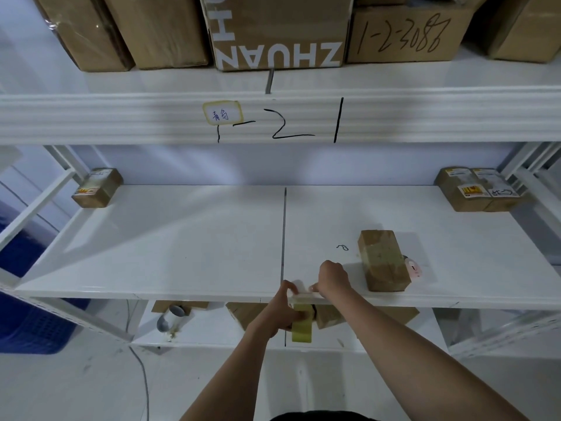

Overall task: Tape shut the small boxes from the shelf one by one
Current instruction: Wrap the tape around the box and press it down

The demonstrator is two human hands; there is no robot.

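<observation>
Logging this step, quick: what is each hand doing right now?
Left hand: grips the tape roll.
Right hand: pinches the pulled-out tape end at the shelf edge.

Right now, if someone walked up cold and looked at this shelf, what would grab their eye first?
Probably the two hands at the front edge of the white shelf: the left hand grips a yellowish tape roll while the right hand pinches the strip pulled from it. Just right of them a small brown box stands alone. Above, bold black marker digits run across the shelf beam.
</observation>
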